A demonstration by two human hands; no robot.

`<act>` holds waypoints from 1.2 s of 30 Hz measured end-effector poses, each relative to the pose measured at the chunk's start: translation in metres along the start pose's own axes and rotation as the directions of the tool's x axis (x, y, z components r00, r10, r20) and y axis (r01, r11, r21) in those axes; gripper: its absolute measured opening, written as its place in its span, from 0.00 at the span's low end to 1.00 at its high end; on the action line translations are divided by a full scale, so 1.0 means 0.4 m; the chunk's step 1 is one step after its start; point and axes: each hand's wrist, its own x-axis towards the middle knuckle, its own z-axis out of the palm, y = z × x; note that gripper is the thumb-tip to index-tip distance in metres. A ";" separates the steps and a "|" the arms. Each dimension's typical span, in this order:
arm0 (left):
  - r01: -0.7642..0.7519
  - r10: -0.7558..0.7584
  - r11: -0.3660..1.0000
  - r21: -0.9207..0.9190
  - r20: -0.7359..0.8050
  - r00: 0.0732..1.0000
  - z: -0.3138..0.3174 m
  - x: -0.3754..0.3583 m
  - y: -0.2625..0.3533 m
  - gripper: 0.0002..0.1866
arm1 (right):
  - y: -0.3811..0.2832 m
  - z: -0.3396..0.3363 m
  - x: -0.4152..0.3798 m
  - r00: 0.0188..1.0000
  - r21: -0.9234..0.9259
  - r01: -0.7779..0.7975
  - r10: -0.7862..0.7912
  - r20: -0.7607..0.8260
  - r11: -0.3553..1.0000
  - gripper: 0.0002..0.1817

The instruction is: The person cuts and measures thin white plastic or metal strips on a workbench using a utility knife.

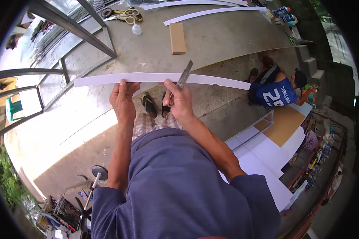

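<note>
A long, narrow white strip (147,77) stretches crosswise in front of me, slightly bowed. My left hand (123,101) pinches its lower edge, thumb on the near face. My right hand (180,99) is closed around a utility knife (184,76), whose blade points up and away past the strip. The thumb of that hand also lies at the strip's lower edge; whether it grips the strip too is partly hidden.
On the concrete floor ahead lie a brown block (177,38), scissors (128,16) and another white strip (211,15). Metal frames (79,32) stand at left. A co-worker in a blue jersey (276,95) crouches at right, near white sheets (263,155) and a tool rack (317,159).
</note>
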 end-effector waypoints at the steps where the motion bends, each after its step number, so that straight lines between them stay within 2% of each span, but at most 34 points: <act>1: 0.014 -0.014 1.000 -0.003 0.010 1.000 0.002 -0.006 -0.002 0.14 | -0.003 -0.004 -0.001 1.000 -0.002 0.020 -0.020 0.010 1.000 0.11; 13: 0.057 -0.058 0.998 -0.032 -0.022 0.998 -0.035 -0.031 -0.044 0.12 | 0.007 -0.043 -0.025 0.999 -0.041 0.042 -0.040 0.034 0.998 0.11; 16: 0.076 -0.079 0.996 -0.053 -0.058 0.995 -0.060 0.005 -0.038 0.11 | -0.019 -0.049 -0.037 0.992 -0.125 -0.007 0.022 0.121 0.992 0.14; 18: 0.021 -0.026 0.998 -0.068 -0.075 0.997 -0.094 0.053 -0.021 0.11 | -0.043 -0.058 -0.049 0.972 -0.280 -0.129 0.177 0.154 0.951 0.20; 21: -0.062 0.059 0.998 -0.020 -0.148 0.987 -0.146 0.143 0.029 0.11 | -0.034 -0.093 -0.068 0.942 -0.536 -0.131 0.274 0.196 0.834 0.18; 24: -0.086 0.101 0.991 0.103 -0.162 0.982 -0.208 0.232 0.067 0.14 | -0.027 -0.098 -0.125 0.950 -0.566 -0.109 0.253 0.181 0.817 0.12; 26: -0.090 0.114 0.973 0.213 -0.103 0.988 -0.283 0.310 0.068 0.15 | -0.005 -0.098 -0.138 0.972 -0.628 -0.067 0.192 0.133 0.775 0.11; 29: -0.023 0.044 0.932 0.362 -0.050 0.998 -0.335 0.382 0.088 0.16 | 0.078 -0.100 -0.126 1.000 -0.770 0.026 -0.027 0.012 0.637 0.12; 32: 0.050 -0.060 0.915 0.399 0.011 0.998 -0.371 0.440 0.071 0.17 | 0.167 -0.065 -0.092 0.995 -0.790 0.042 -0.099 -0.023 0.612 0.13; 33: 0.098 -0.119 0.901 0.422 0.024 0.993 -0.381 0.456 0.072 0.16 | 0.191 -0.039 -0.081 0.997 -0.822 0.012 -0.072 -0.036 0.570 0.13; 36: 0.173 -0.207 0.878 0.447 0.029 0.978 -0.402 0.489 0.065 0.17 | 0.265 0.035 -0.070 0.989 -0.791 -0.147 0.083 -0.122 0.594 0.14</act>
